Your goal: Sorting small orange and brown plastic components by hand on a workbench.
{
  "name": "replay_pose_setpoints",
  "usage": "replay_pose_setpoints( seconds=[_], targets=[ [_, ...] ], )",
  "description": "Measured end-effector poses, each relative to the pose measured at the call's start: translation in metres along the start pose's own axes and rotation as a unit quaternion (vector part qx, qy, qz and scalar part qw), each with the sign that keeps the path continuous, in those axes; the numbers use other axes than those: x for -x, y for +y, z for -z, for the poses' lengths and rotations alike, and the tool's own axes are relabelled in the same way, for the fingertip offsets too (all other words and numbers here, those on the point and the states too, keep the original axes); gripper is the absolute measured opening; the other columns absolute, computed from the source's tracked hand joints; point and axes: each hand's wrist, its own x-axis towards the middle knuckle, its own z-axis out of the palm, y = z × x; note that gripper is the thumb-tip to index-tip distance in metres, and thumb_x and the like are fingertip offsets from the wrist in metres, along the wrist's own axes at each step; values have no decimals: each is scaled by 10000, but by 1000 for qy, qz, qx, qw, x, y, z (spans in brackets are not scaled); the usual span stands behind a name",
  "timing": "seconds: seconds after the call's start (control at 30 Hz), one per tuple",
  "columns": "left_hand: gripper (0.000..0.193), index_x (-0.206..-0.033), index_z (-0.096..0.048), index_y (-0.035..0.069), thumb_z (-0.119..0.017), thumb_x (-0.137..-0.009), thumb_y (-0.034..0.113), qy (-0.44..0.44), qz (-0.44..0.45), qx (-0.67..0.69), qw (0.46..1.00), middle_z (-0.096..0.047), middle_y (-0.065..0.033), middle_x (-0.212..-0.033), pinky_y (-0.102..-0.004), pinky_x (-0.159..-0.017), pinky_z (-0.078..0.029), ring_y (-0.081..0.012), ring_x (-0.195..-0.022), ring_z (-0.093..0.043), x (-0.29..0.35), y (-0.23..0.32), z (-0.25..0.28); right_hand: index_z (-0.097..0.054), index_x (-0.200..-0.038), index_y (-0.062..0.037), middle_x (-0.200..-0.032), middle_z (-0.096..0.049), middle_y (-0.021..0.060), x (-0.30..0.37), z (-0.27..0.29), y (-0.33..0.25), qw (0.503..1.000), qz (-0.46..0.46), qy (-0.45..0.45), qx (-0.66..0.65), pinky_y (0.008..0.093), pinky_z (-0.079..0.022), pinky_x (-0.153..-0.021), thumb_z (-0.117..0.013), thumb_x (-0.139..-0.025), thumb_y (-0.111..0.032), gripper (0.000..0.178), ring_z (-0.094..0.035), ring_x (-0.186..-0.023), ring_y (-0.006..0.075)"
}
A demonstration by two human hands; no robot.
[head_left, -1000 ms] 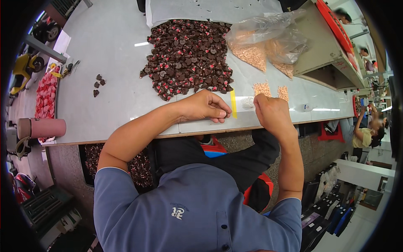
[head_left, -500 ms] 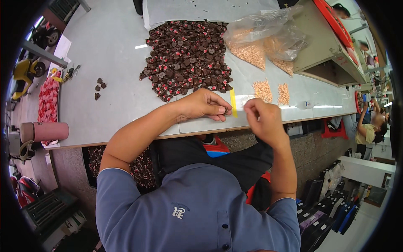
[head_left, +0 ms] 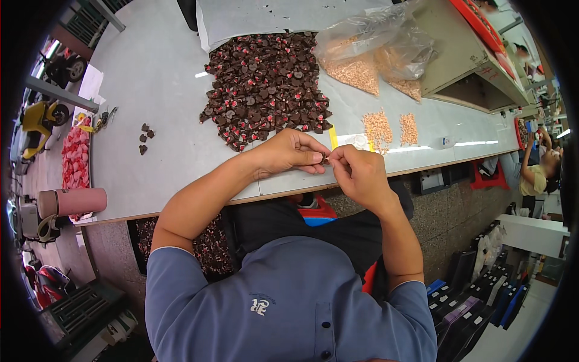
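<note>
Near the table's front edge, my left hand (head_left: 283, 154) pinches a small dark brown piece (head_left: 325, 159) between thumb and fingers. My right hand (head_left: 362, 174) is closed in a pinch right beside that piece, its fingertips meeting it; a tiny pale bit seems to show there, too small to name. Beyond my left hand spreads a wide heap of similar dark brown pieces (head_left: 262, 87), many with red-and-pink spots. Two small patches of tiny peach-coloured bits, a nearer patch (head_left: 378, 130) and a right-hand patch (head_left: 409, 129), lie past my right hand. A small white round item (head_left: 359, 142) sits just beyond my right fingers.
Clear plastic bags (head_left: 350, 72) of peach bits lie behind the patches, next to a beige metal box (head_left: 464, 66). Yellow tape (head_left: 333, 137) marks the table (head_left: 157, 78). Several loose brown pieces (head_left: 143, 139), a pink tumbler (head_left: 81, 201) and red-pink pieces (head_left: 75, 160) are at left.
My right hand has moved left and slightly down, from apart to meeting the brown piece. My left hand stays nearly in place, still pinching it. The view has shifted slightly.
</note>
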Motion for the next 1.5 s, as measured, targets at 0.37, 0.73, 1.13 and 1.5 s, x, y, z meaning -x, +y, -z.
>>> replay_pose_setpoints(
  seconds=[0.37,0.73,1.13,1.5],
  targets=[
    [237,-1129,-651,-48,-639,-906,31,48,-37,-2,998,-697,-149,-1033,-283,-837,-564,-191,-928,-690,-6,-6,-2,-607,-874,-28,-665,-630,119,7,-19,-3,984,82,41,154,328,-479,-515,-681,-793,-16,111,-630,-552,251],
    [285,-1125,-647,-64,-681,-884,85,29,-16,-37,999,-671,-163,-1126,-252,-813,-554,-186,-947,-680,-2,3,-6,-632,-920,15,-722,-586,-13,59,62,103,899,-272,327,-105,184,-397,-572,-577,-949,-84,117,-503,-636,20],
    [316,-1127,-647,-45,-711,-868,124,49,-3,-33,998,-679,-148,-1125,-242,-786,-562,-199,-936,-694,-3,2,-7,-621,-876,-65,-732,-681,123,57,79,119,906,-345,165,183,446,-506,-658,-635,-854,-182,120,-664,-715,342],
    [314,-1115,-650,-45,-723,-857,119,48,8,-25,998,-684,-152,-1104,-240,-770,-559,-191,-919,-692,2,5,-6,-599,-875,-25,-704,-648,121,63,74,122,906,-311,254,133,358,-509,-615,-648,-852,-127,116,-652,-643,250]
  ],
)
